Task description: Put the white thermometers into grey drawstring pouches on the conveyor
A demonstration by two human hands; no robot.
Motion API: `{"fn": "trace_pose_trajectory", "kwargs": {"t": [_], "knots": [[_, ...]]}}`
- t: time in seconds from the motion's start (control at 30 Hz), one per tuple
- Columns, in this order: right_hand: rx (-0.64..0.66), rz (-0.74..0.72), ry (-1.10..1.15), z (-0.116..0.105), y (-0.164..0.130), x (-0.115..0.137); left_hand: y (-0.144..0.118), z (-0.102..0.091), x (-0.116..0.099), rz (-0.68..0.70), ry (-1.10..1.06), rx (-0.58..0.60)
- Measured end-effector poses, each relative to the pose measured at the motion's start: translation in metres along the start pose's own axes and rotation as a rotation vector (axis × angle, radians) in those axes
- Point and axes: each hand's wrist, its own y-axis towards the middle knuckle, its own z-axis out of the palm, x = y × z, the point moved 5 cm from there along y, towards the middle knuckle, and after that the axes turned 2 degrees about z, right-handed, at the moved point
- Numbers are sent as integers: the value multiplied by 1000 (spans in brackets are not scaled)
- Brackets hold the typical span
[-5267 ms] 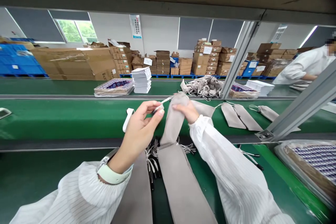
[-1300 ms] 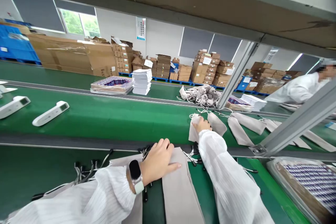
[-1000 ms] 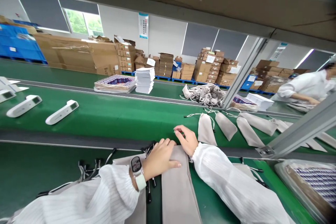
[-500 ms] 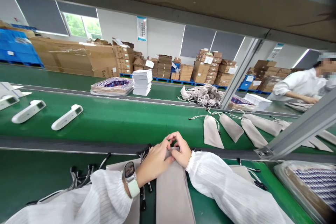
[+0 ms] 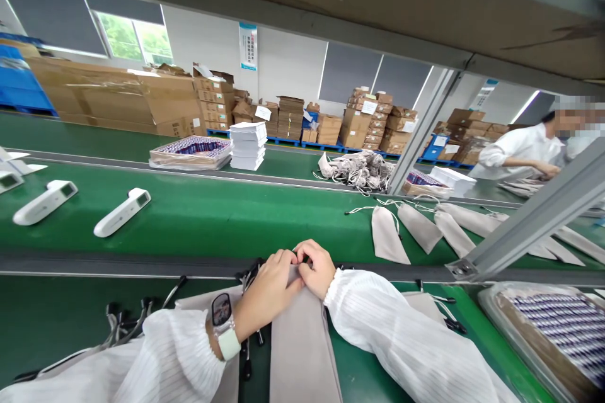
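A long beige drawstring pouch (image 5: 305, 352) lies flat on the green work surface in front of me. At its far, top end my left hand (image 5: 271, 286) pinches the fabric, with a watch on that wrist. My right hand (image 5: 317, 267) closes on the same edge from the other side, its thumb and forefinger curled together. The fingertips of both hands nearly meet, and what lies right between them is partly hidden. Under my left forearm lie further pouches (image 5: 203, 299) with grey cords and black cord ends (image 5: 137, 315).
White handheld thermometers (image 5: 123, 212) and several finished-looking pouches (image 5: 388, 236) lie on the green belt. A tray of striped small items (image 5: 562, 327) stands at right. Beyond are stacked white papers (image 5: 247, 146), a pouch heap (image 5: 359, 169), a metal post (image 5: 425, 129) and a co-worker (image 5: 524, 150).
The view has shifted slightly, so the hands appear a little lower and farther left. Both hands stay at the pouch's top edge, the fingers slightly rearranged.
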Motion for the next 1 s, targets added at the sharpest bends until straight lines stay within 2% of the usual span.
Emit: {"fn": "trace_pose_trajectory", "kwargs": {"t": [0.37, 0.6, 1.0], "knots": [[8, 23, -26, 0, 0, 0, 0, 0, -2, -3, 63, 10], [105, -24, 29, 2, 1, 4, 1, 1, 1, 44, 83, -26], [150, -38, 24, 3, 1, -2, 3, 1, 0, 49, 117, -35]]}}
